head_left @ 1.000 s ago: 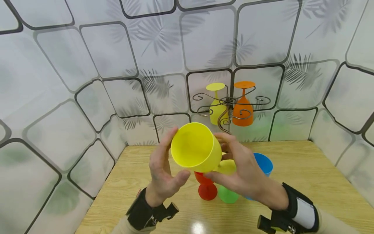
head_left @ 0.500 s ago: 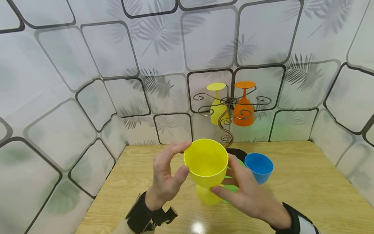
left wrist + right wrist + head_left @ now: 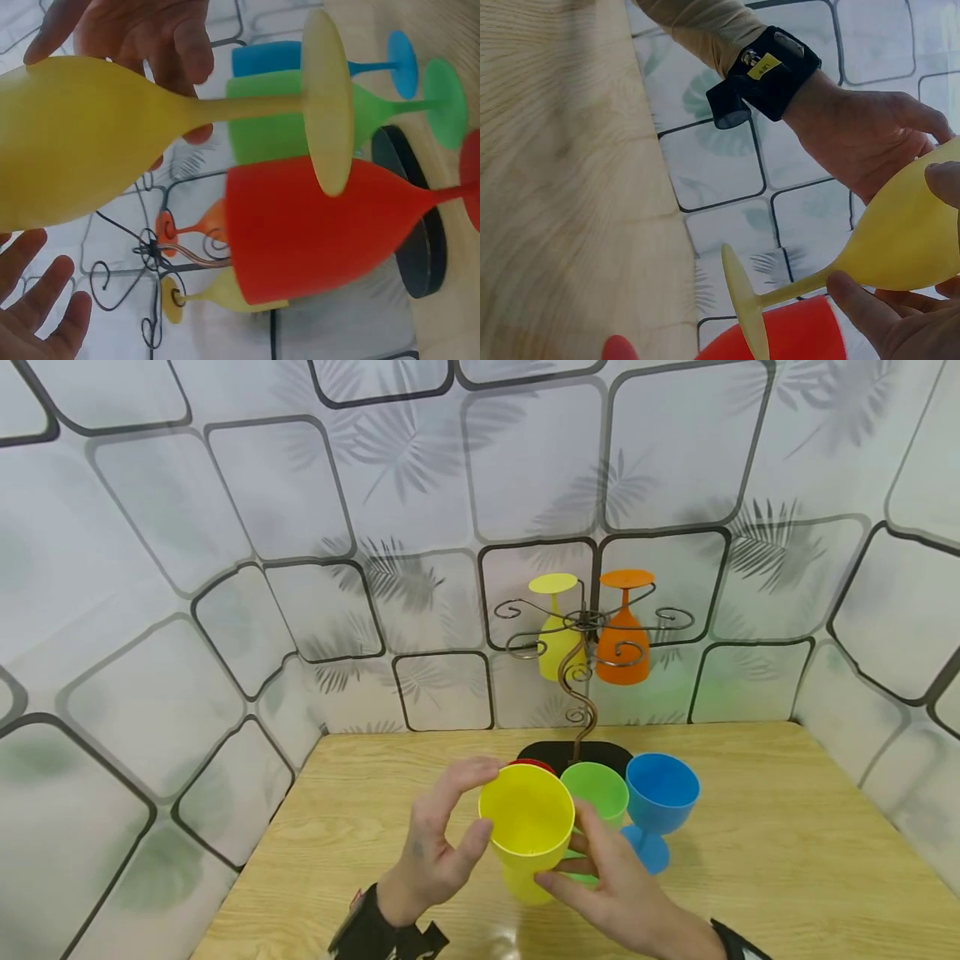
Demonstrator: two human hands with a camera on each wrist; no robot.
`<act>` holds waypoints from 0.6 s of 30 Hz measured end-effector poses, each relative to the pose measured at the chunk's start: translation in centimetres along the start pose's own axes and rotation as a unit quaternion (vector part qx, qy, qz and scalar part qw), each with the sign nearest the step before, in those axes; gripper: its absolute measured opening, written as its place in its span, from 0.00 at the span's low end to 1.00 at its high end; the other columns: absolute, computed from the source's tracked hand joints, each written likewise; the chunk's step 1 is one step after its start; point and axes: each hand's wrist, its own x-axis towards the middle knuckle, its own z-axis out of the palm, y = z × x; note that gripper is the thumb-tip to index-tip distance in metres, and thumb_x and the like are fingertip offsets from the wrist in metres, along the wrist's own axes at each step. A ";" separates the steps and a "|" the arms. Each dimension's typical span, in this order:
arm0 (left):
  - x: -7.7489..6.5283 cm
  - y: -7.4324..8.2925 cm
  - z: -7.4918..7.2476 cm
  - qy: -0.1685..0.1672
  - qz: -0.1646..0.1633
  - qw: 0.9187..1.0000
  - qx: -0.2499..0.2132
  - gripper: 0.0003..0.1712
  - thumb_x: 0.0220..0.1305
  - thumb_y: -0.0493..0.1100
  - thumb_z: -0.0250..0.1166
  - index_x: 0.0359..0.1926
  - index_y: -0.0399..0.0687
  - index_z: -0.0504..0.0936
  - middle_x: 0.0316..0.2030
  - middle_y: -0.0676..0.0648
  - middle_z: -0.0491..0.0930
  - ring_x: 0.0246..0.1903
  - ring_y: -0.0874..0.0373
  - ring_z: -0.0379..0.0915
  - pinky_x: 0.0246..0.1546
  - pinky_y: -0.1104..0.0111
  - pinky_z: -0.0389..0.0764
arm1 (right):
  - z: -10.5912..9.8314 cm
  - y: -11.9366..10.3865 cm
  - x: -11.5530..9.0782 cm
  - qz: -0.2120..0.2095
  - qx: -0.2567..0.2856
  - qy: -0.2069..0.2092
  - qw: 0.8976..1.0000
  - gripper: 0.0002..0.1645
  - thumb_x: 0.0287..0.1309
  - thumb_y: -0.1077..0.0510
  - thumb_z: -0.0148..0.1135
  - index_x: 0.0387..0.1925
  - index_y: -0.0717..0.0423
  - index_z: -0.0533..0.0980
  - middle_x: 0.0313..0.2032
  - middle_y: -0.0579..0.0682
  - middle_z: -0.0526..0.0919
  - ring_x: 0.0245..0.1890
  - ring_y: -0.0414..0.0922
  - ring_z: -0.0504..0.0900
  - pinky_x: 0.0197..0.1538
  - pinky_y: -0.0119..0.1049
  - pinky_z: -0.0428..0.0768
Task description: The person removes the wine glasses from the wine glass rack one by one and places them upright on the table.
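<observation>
A yellow plastic goblet (image 3: 527,852) stands upright between the two hands, raised over the wooden table. The left hand (image 3: 438,839) holds its rim from the left between thumb and forefinger; in the left wrist view its other fingers (image 3: 52,300) hang loosely apart from the bowl. The right hand (image 3: 626,897) grips the lower bowl from the right, its thumb near the top of the stem. Behind are a green goblet (image 3: 596,789) and a blue goblet (image 3: 660,802). A red goblet (image 3: 315,232) is mostly hidden in the head view but large in the left wrist view.
A curly metal stemware rack (image 3: 585,702) with a black base (image 3: 540,750) stands at the table's back. Upside down on it hang a yellow goblet (image 3: 558,652) and an orange goblet (image 3: 622,652). Patterned curtain walls (image 3: 420,610) surround the wooden table (image 3: 757,827).
Both hands have lowered the yellow goblet toward the table's front. Its mouth faced the camera and is now tipped upright. The green and blue goblets and the rack base have come into fuller view.
</observation>
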 end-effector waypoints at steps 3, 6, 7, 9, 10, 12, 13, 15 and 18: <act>-0.9 -0.5 0.1 -0.026 -0.023 0.999 0.016 0.23 0.76 0.48 0.53 0.58 0.33 0.76 0.56 0.34 0.80 0.59 0.41 0.76 0.63 0.53 0.78 | 0.1 0.7 -0.2 0.028 0.007 0.001 1.000 0.42 0.65 0.59 0.68 0.73 0.56 0.56 0.67 0.64 0.70 0.58 0.56 0.83 0.49 0.38 0.87; -1.6 -1.0 0.0 -0.053 -0.046 0.997 0.040 0.22 0.76 0.48 0.53 0.58 0.37 0.77 0.60 0.37 0.80 0.62 0.39 0.74 0.65 0.50 0.76 | 0.2 1.5 -0.3 0.042 0.006 -0.002 0.999 0.42 0.66 0.59 0.68 0.73 0.56 0.55 0.68 0.65 0.69 0.58 0.56 0.83 0.50 0.38 0.87; -1.8 -1.1 0.0 -0.060 -0.050 0.996 0.048 0.21 0.75 0.48 0.53 0.58 0.38 0.77 0.60 0.38 0.80 0.63 0.39 0.73 0.65 0.50 0.76 | 0.2 1.8 -0.4 0.045 0.004 -0.002 0.999 0.42 0.66 0.58 0.68 0.73 0.56 0.55 0.68 0.65 0.69 0.58 0.56 0.83 0.50 0.38 0.87; -2.2 -1.3 0.1 -0.071 -0.056 0.994 0.061 0.19 0.74 0.46 0.54 0.58 0.40 0.78 0.61 0.38 0.80 0.63 0.40 0.73 0.64 0.49 0.77 | 0.3 2.4 -0.5 0.051 0.003 -0.003 0.999 0.42 0.65 0.58 0.68 0.73 0.56 0.55 0.69 0.66 0.68 0.58 0.57 0.82 0.50 0.38 0.87; -2.4 -1.4 0.1 -0.076 -0.058 0.993 0.066 0.19 0.72 0.45 0.55 0.58 0.40 0.78 0.61 0.39 0.80 0.64 0.41 0.73 0.63 0.49 0.77 | 0.3 2.7 -0.5 0.057 0.003 -0.003 0.998 0.43 0.65 0.58 0.68 0.73 0.56 0.55 0.69 0.66 0.67 0.59 0.58 0.82 0.51 0.37 0.86; -2.7 -1.6 0.2 -0.085 -0.063 0.991 0.076 0.19 0.69 0.42 0.56 0.57 0.41 0.78 0.60 0.40 0.81 0.63 0.42 0.74 0.62 0.48 0.78 | 0.4 3.3 -0.6 0.073 0.006 -0.002 0.997 0.45 0.64 0.57 0.70 0.73 0.56 0.54 0.70 0.66 0.65 0.59 0.59 0.82 0.52 0.38 0.86; -2.8 -1.6 0.2 -0.090 -0.069 0.990 0.080 0.19 0.67 0.41 0.57 0.57 0.42 0.78 0.60 0.41 0.81 0.64 0.43 0.74 0.62 0.48 0.78 | 0.4 3.5 -0.7 0.085 0.008 -0.002 0.996 0.46 0.64 0.56 0.70 0.73 0.56 0.54 0.71 0.65 0.65 0.59 0.59 0.81 0.52 0.38 0.86; -3.0 -1.7 0.3 -0.099 -0.078 0.988 0.086 0.20 0.64 0.38 0.58 0.57 0.43 0.79 0.59 0.43 0.82 0.63 0.44 0.74 0.61 0.47 0.78 | 0.5 3.8 -0.8 0.109 0.013 0.000 0.994 0.47 0.63 0.55 0.71 0.74 0.55 0.53 0.71 0.64 0.65 0.60 0.60 0.81 0.53 0.38 0.86; -3.2 -1.7 0.5 -0.110 -0.097 0.985 0.094 0.21 0.61 0.37 0.59 0.56 0.43 0.80 0.59 0.45 0.83 0.63 0.46 0.75 0.60 0.48 0.79 | 0.5 4.3 -0.9 0.133 0.019 -0.001 0.991 0.49 0.62 0.54 0.72 0.74 0.56 0.52 0.71 0.64 0.65 0.60 0.59 0.81 0.53 0.38 0.86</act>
